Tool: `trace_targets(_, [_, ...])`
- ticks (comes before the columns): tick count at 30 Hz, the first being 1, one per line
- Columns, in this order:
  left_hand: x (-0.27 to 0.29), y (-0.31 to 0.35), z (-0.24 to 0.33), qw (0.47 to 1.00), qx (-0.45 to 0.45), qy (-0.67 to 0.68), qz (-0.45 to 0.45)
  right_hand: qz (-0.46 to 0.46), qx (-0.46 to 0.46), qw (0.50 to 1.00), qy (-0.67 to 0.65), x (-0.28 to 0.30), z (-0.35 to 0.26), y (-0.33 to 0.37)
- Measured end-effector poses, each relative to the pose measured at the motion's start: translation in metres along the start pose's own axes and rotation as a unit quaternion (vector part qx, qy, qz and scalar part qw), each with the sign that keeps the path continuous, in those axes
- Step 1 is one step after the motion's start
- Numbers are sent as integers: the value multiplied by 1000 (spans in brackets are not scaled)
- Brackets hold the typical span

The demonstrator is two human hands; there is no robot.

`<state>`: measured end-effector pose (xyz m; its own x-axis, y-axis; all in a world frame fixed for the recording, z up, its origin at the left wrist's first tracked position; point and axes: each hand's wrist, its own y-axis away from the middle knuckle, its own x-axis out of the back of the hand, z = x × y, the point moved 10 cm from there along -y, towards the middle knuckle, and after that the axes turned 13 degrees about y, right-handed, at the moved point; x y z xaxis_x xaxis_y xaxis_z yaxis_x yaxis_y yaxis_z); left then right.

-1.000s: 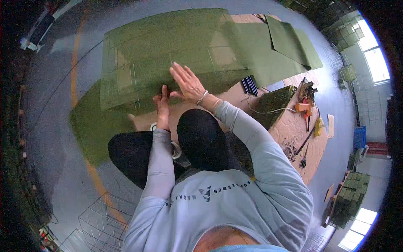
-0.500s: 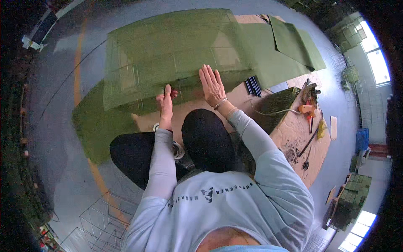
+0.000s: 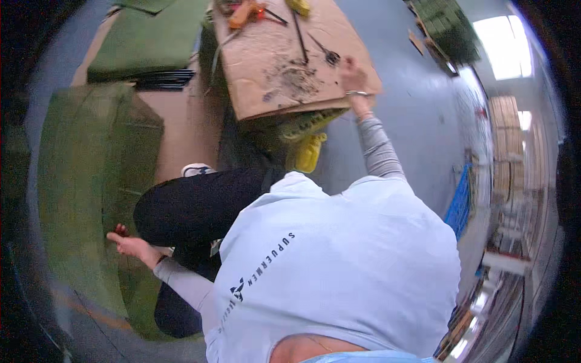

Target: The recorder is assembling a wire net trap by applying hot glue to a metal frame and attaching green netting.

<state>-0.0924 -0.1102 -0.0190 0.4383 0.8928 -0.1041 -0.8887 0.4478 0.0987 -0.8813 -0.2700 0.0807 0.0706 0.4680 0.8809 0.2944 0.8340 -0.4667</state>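
My left hand (image 3: pixel 132 244) is at the edge of a green mesh-covered box form (image 3: pixel 78 181). Its fingers are curled and its thumb lies along the green mesh fabric, pinching that edge. My right hand (image 3: pixel 353 75) is stretched out over the right edge of a cardboard-topped stand (image 3: pixel 260 85). Motion smears its fingers. Closest to it lies a small dark tool (image 3: pixel 331 57) with a thin shaft and a wider end. An orange glue gun (image 3: pixel 245 13) with a red light sits farther left on the cardboard.
Black debris (image 3: pixel 296 81) and a dark rod (image 3: pixel 299 39) lie on the cardboard. A yellow item (image 3: pixel 310 152) is below its near edge. Black strips (image 3: pixel 163 80) lie beside green sheets (image 3: pixel 145 42). Green stacks (image 3: pixel 445 27) stand at the far right.
The view has swung to the right. My right hand has left the green mesh and now reaches over the cardboard stand. My left hand has stayed at the mesh edge.
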Motion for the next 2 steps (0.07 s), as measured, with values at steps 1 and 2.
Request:
trace_targets(1, [-7,2,-5,1000,13,14,8,-153,-92,974,-137,-36,89,26])
trace_targets(2, [-15,5,-10,1000,17,10,-1,-296,-169,898,-278,-60,129,54])
